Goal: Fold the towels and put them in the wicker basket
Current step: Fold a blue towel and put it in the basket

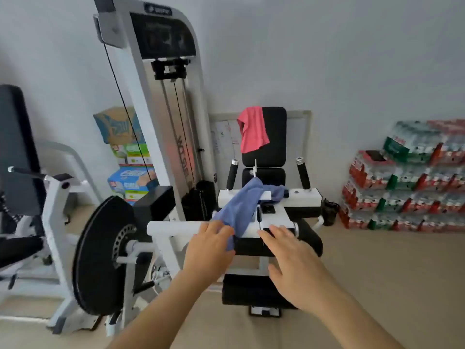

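- Blue towel (241, 210) hung across the 2 white bars (176, 227) of the gym machine (161, 122), and its lower end lay at the near bar.
- Pink towel (253, 129), the 2nd one, hung over the black backrest (275, 137), well apart from both hands.
- Left hand (211, 245) lay on the lower end of the blue towel. Its fingers were a little bent, but I cannot tell if they pinched the cloth or only touched it.
- Right hand (289, 260) was spread with straight fingers and held nothing, just beside the blue towel.
- Wicker basket was not in view.
- Step in hand, as I judge it: taking the 1st towel from the machine. No folding was done yet.
- Next move would call for a sure hold with both hands, then a lift to free the cloth from the far bar, where it could catch.
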`<state>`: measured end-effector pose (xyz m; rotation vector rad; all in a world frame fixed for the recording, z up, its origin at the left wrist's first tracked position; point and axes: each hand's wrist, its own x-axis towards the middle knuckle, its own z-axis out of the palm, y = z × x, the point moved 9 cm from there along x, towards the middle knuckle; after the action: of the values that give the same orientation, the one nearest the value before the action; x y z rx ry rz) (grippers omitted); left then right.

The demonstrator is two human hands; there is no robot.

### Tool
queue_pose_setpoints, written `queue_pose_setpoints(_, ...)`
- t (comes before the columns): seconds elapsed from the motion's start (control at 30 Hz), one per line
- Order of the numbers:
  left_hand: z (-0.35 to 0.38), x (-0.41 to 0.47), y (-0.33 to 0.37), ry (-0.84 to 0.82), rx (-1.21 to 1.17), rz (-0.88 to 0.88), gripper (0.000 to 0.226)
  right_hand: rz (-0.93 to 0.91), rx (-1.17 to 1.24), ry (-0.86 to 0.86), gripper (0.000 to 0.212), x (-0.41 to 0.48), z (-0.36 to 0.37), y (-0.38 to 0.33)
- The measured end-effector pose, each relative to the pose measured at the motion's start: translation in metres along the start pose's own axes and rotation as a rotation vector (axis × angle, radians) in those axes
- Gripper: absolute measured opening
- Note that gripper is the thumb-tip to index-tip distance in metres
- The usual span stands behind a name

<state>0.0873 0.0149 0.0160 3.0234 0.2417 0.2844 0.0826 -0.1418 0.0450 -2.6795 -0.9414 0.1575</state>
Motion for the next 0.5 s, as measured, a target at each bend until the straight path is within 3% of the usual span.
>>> queue_pose_setpoints(0.13, 0.038, 0.039, -0.041, -0.053, 0.107, -0.043, 0.078, -0.061, -0.069, -0.026, 0.065, 0.067, 0.002, 0.021)
queue_pose_setpoints(0.17, 0.051, 0.048, -0.051, -0.091, 0.093, -0.03, 0.074, -0.068, -0.062, -0.055, 0.065, 0.084, 0.003, 0.027)
queue_pose_setpoints(0.23, 0.054, 0.063, -0.061, -0.078, -0.034, -0.01, 0.044, -0.062, -0.02, -0.102, 0.066, 0.113, 0.004, 0.041)
queue_pose_setpoints(0.3, 0.028, 0.081, -0.063, -0.016, -0.32, -0.071, 0.016, -0.054, 0.062, -0.144, 0.07, 0.139, 0.003, 0.058)
queue_pose_setpoints(0.4, -0.017, 0.121, -0.037, 0.028, -0.789, -0.051, 0.012, -0.07, 0.418, -0.279, 0.081, 0.166, 0.004, 0.067)
queue_pose_setpoints(0.5, -0.06, 0.176, 0.021, 0.017, -1.066, 0.06, 0.026, -0.108, 0.964, -0.201, 0.057, 0.186, -0.025, 0.08)
